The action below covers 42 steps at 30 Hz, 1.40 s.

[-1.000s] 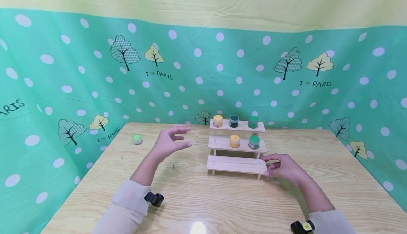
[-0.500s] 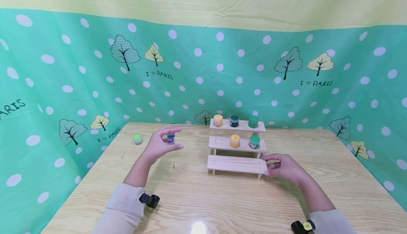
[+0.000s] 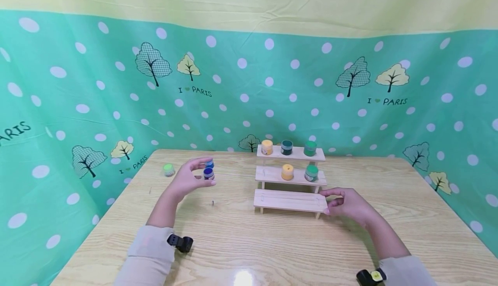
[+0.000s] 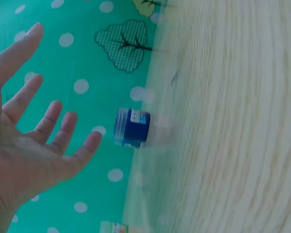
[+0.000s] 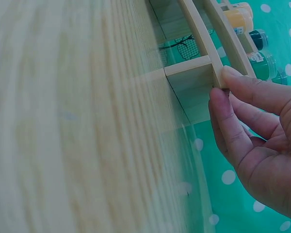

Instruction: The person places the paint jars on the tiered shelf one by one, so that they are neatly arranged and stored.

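My left hand (image 3: 187, 179) hovers above the table with its fingers spread apart, close to a dark blue paint jar (image 3: 209, 173). A lighter blue jar (image 3: 209, 163) stands just behind that one. In the left wrist view the dark blue jar (image 4: 137, 125) is apart from the fingers. My right hand (image 3: 346, 206) pinches the right end of the lowest step of a wooden three-tier stand (image 3: 289, 201); the right wrist view shows thumb and finger (image 5: 224, 109) on the board's corner. Two jars, orange (image 3: 287, 172) and green (image 3: 311, 173), sit on the middle step.
The top step holds a yellow-orange jar (image 3: 266, 147), a dark teal jar (image 3: 286, 147) and a green jar (image 3: 310, 148). A light green jar (image 3: 168, 170) stands at the table's back left. Behind the wooden table (image 3: 233, 243) hangs a dotted green curtain (image 3: 241, 87).
My left hand has moved left and slightly down toward the blue jars, which have come into sight beside its fingers. The right hand keeps its hold on the stand.
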Tool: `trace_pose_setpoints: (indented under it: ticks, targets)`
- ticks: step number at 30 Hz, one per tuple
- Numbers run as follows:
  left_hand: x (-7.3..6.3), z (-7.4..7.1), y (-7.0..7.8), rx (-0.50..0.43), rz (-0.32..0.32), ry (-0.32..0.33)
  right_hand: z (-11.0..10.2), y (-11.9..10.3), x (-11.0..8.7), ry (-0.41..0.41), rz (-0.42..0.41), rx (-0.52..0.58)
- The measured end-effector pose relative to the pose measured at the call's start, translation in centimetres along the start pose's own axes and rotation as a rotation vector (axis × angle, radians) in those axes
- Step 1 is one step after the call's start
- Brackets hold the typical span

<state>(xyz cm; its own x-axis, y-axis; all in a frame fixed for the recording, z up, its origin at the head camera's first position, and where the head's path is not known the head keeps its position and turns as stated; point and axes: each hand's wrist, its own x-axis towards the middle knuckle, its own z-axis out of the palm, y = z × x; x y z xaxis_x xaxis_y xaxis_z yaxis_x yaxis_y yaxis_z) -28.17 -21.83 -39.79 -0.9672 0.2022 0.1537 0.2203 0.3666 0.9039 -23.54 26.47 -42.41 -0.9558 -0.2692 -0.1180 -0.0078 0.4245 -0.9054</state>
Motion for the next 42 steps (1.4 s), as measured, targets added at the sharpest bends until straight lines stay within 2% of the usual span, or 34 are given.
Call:
trace_pose_setpoints:
  ticks: [9,13,24,33,42]
  targets:
    - [0.4,-0.6,-1.2,0.048,-0.119,0.005,0.0,-0.2,0.0,0.019,0.018,-0.022]
    - [0.9,-0.7,-1.9,0.061,-0.145,0.003,0.1,-0.2,0.0,0.034,0.035,-0.027]
    - [2.2,-1.3,-3.6,0.022,-0.167,-0.057,0.0,-0.1,-0.1,0.001,0.008,0.001]
    - [3.1,-1.3,-3.8,0.065,-0.188,-0.071,0.1,-0.1,-0.1,0.019,0.014,-0.006]
    - [3.5,-1.5,-4.3,0.1,-0.148,-0.102,0.2,0.1,0.0,0.024,0.006,-0.013]
